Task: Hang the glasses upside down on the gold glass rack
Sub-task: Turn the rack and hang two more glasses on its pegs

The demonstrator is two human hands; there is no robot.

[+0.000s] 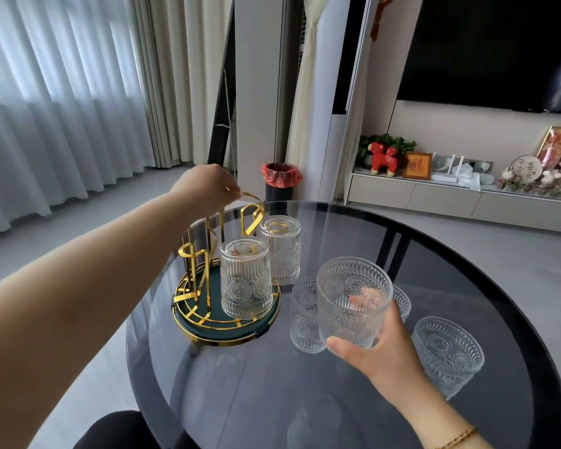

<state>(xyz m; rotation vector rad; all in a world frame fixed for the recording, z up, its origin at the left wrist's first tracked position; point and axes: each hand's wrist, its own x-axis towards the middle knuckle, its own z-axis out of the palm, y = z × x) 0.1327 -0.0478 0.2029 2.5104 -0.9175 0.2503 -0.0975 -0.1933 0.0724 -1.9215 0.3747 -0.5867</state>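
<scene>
The gold glass rack (204, 306) with a dark green round base stands on the left part of the round glass table (305, 400). Two embossed clear glasses hang upside down on it, one in front (245, 283) and one behind (280, 249). My left hand (208, 186) pinches the rack's gold top handle. My right hand (382, 345) holds a third embossed glass (350, 303) upright above the table, right of the rack. Three more glasses stand on the table: one (305, 319) partly behind the held glass, one (402, 303) mostly hidden, one (447, 351) at the right.
A black bin with a red liner (280, 183) stands on the floor beyond the table. Curtains hang at the left. A TV and a low cabinet with ornaments (467, 196) line the right wall. My dark-clad knee (117, 429) shows at the bottom.
</scene>
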